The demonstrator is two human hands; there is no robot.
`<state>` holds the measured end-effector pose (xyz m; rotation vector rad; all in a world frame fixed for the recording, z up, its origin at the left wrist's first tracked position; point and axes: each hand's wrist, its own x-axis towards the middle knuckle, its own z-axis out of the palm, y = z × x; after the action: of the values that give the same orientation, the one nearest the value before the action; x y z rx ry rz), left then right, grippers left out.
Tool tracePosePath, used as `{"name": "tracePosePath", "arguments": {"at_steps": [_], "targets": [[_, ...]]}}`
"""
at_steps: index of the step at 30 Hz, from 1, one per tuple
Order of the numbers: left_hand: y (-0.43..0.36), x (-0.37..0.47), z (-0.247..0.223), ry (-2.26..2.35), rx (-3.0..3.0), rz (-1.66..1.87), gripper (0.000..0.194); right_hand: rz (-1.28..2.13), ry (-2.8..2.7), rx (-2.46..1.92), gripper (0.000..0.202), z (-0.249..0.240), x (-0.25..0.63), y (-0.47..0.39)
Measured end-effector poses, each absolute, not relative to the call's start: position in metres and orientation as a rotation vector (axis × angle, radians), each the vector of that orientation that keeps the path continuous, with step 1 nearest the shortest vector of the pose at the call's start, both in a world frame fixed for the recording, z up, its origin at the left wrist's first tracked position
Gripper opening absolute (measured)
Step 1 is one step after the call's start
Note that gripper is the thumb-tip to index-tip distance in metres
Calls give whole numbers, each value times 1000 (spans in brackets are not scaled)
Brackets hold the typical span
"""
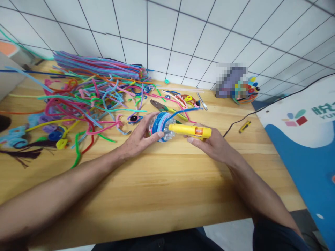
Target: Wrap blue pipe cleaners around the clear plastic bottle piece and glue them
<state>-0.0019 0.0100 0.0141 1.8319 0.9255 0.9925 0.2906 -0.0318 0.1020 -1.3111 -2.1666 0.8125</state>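
My left hand point(142, 136) is wrapped round a clear plastic bottle point(170, 135) lying on its side above the table. Blue, pink and purple pipe cleaners point(160, 122) are wound round the bottle, and one loose blue end point(183, 111) sticks out to the right. My right hand point(213, 144) grips a yellow hot glue gun point(190, 130), its tip pointing left, at or very near the bottle; I cannot tell if they touch. Pliers with green and yellow handles point(159, 105) lie just behind the bottle, partly hidden by it.
Loose coloured pipe cleaners point(86, 101) pile up on the left, with a thick bundle point(96, 66) along the tiled wall point(162, 38). A yellow utility knife point(245, 127) and a black cord point(235, 120) lie at right, beside a blue and white board point(300, 129). A pen point(202, 101) lies behind.
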Motion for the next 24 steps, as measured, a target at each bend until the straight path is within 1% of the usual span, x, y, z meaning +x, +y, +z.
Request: {"name": "tracePosePath", "arguments": {"at_steps": [5,12,24], "targets": [[10,-2,14,934,1821,989,79,869,-2099,-1321,27,102,297,-33],[10,-2,15,929,1818,983,77,814,-2149,-1325,25,100,295,-31],[10,-2,15,925,1809,982,77,854,-2099,-1328,24,100,296,-31]]}}
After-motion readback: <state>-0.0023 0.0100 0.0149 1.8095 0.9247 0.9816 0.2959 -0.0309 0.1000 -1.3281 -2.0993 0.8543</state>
